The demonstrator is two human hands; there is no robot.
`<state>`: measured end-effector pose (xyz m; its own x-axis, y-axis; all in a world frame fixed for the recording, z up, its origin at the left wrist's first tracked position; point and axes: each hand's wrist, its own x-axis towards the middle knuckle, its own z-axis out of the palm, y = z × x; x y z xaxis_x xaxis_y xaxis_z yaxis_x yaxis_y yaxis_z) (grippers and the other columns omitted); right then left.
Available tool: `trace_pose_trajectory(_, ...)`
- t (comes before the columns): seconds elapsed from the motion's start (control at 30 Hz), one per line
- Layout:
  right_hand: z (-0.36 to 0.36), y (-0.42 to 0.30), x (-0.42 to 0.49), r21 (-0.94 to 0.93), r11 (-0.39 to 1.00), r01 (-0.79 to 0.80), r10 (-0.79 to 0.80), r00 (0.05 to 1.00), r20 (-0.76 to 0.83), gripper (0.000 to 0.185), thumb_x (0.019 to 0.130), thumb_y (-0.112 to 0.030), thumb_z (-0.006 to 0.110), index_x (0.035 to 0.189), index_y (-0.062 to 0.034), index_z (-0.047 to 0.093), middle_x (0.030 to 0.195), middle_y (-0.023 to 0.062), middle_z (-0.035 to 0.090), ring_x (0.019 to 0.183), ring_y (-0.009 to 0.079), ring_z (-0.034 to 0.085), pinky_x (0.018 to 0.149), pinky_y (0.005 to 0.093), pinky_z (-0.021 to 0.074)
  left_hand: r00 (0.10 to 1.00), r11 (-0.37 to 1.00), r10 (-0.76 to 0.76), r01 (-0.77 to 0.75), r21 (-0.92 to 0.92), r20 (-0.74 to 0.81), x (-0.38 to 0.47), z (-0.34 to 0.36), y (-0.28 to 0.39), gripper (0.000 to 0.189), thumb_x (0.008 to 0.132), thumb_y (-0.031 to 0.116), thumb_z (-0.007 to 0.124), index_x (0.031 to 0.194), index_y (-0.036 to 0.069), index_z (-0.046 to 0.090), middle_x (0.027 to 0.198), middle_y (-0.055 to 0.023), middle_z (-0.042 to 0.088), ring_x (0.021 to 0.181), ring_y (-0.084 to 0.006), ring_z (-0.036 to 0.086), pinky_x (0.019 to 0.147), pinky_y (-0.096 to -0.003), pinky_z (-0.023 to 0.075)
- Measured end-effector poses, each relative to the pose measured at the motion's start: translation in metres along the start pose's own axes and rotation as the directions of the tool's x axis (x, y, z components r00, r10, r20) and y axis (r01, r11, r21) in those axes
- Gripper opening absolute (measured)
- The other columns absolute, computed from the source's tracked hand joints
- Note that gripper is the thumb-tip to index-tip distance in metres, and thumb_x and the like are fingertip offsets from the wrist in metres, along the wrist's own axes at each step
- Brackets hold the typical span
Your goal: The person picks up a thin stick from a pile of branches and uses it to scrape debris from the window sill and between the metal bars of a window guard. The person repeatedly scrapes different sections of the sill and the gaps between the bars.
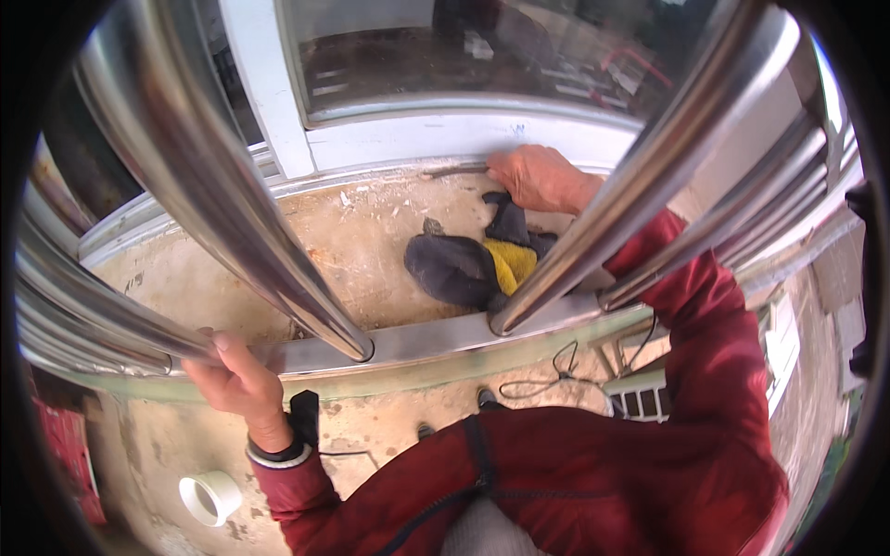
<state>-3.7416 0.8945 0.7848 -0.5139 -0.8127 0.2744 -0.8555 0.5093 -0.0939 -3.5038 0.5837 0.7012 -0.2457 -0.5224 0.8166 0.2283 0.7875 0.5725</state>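
Note:
My left hand (236,382) is closed round the lower end of a stainless steel bar (132,323) near the bottom rail (424,342). My right hand (539,177) reaches between the bars to the foot of the white window frame (431,139). It grips a thin tool (455,170), whose narrow end points left along the joint between frame and sill; its exact kind cannot be told. Just below this hand, a dark grey and yellow cloth item, perhaps a glove (452,267), lies on the stained sill (348,243). Small white flakes lie on the sill near the frame.
Thick steel bars (229,187) rise on both sides of my right hand's reach. Below the rail, a white bucket or pot (210,498) lies on the floor at lower left. A dark cable (549,382) and a white slatted object (643,403) are at lower right.

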Motion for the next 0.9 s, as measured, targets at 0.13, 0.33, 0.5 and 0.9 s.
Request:
trace_pose_trajectory(0.13, -0.006, 0.005, 0.001, -0.090, 0.996, -0.005, 0.003, 1.000, -0.023, 0.014, 0.084, -0.018, 0.051, 0.080, -0.0046, 0.053, 0.066, 0.0207, 0.056, 0.065, 0.0417, 0.055, 0.058, 0.0484, 0.0429, 1.000, 1.000, -0.016, 0.016, -0.017, 0.011, 0.001, 0.000, -0.003, 0.013, 0.086, 0.008, 0.048, 0.090, -0.004, 0.049, 0.081, -0.0081, 0.051, 0.071, -0.0155, 0.046, 0.067, -0.0276, 0.0401)
trace_pose_trajectory(0.33, -0.030, 0.009, -0.021, -0.428, 0.884, -0.189, 0.209, 0.978, -0.001, 0.016, 0.083, -0.019, 0.053, 0.078, -0.0044, 0.056, 0.060, 0.0191, 0.055, 0.061, 0.0387, 0.056, 0.053, 0.0464, 0.0439, 0.997, 0.998, 0.061, -0.061, 0.003, -0.039, 0.003, 0.004, 0.001, 0.015, 0.089, 0.013, 0.048, 0.083, -0.001, 0.049, 0.073, -0.0039, 0.050, 0.067, -0.0112, 0.045, 0.061, -0.0235, 0.0379)
trace_pose_trajectory(0.5, -0.022, 0.012, -0.028, -0.391, 0.920, -0.010, -0.041, 0.992, -0.123, 0.013, 0.082, -0.016, 0.052, 0.079, -0.0046, 0.054, 0.059, 0.0183, 0.055, 0.058, 0.0379, 0.056, 0.052, 0.0459, 0.0443, 0.998, 0.997, -0.037, 0.034, -0.062, -0.044, 0.001, 0.005, 0.008, 0.015, 0.089, 0.013, 0.048, 0.080, 0.000, 0.048, 0.073, -0.0038, 0.050, 0.067, -0.0112, 0.045, 0.062, -0.0237, 0.0376)
trace_pose_trajectory(0.9, -0.010, 0.015, -0.028, -0.529, 0.845, 0.082, -0.149, 0.985, -0.087, 0.010, 0.077, -0.009, 0.051, 0.085, -0.0039, 0.051, 0.060, 0.0163, 0.057, 0.059, 0.0364, 0.058, 0.051, 0.0445, 0.0458, 0.996, 0.990, -0.081, 0.075, -0.116, -0.044, 0.001, 0.005, 0.009, 0.013, 0.088, 0.010, 0.047, 0.083, -0.001, 0.051, 0.070, -0.0036, 0.051, 0.063, -0.0100, 0.044, 0.059, -0.0225, 0.0377)
